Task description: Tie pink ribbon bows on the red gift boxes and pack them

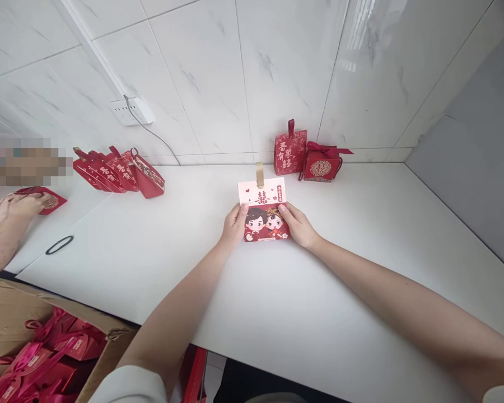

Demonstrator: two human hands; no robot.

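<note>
Between my two hands is a pink and red paper gift box (265,215) with two cartoon faces on its lower half and a gold ribbon loop at its top. Its left side is gripped by my left hand (235,223), thumb on the front and fingers mostly hidden behind. At the right side, my right hand (299,225) holds it the same way. The box is just over the white table (340,313); whether it touches the surface I cannot tell.
Against the wall stand a red gift bag (290,152) and a ribbon-tied red box (320,163). Several red boxes (113,172) lean in a row at left. A co-worker's hands (23,206) hold a red box. A black loop (59,244) lies nearby. An open carton (109,347) holds red boxes.
</note>
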